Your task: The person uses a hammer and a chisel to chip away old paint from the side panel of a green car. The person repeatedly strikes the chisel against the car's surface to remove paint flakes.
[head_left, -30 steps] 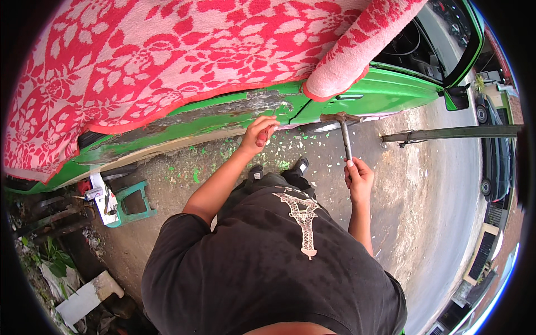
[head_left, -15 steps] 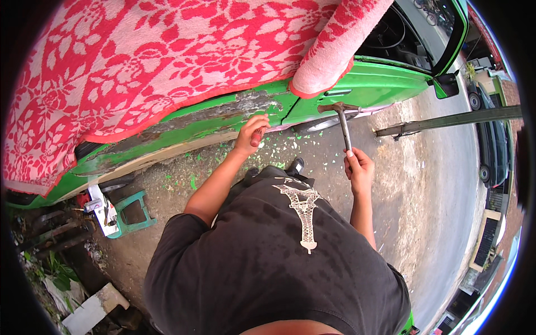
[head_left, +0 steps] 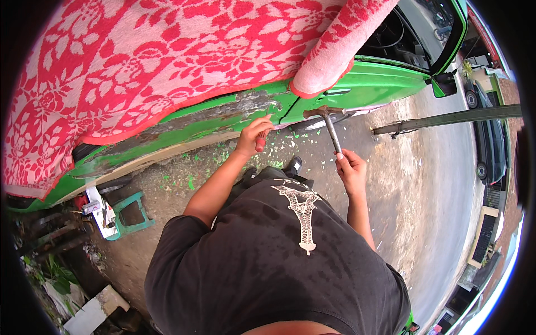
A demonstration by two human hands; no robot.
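Note:
My left hand (head_left: 252, 138) is closed around a tool with a red handle (head_left: 260, 144), close to the car's side. Its working end is too small to make out. In my right hand (head_left: 353, 170) is a hammer (head_left: 331, 129), gripped low on its handle. The hammer's head points toward the car, apart from the left hand and to its right. Ahead lies the green car's body (head_left: 371, 86). A scraped strip (head_left: 220, 113) of bare, grey-brown surface runs along its lower side, just beyond the left hand.
A red and pink floral blanket (head_left: 151, 61) covers much of the car. Green paint chips (head_left: 191, 182) litter the ground. At the left stands a green stool (head_left: 134, 226) with small items beside it. A slanted post (head_left: 446, 119) and a parked dark car (head_left: 494, 145) are on the right.
The hammer has swung leftward, its head nearer my left hand. My right hand has shifted slightly left. The red handle has tilted and moved a little right and down.

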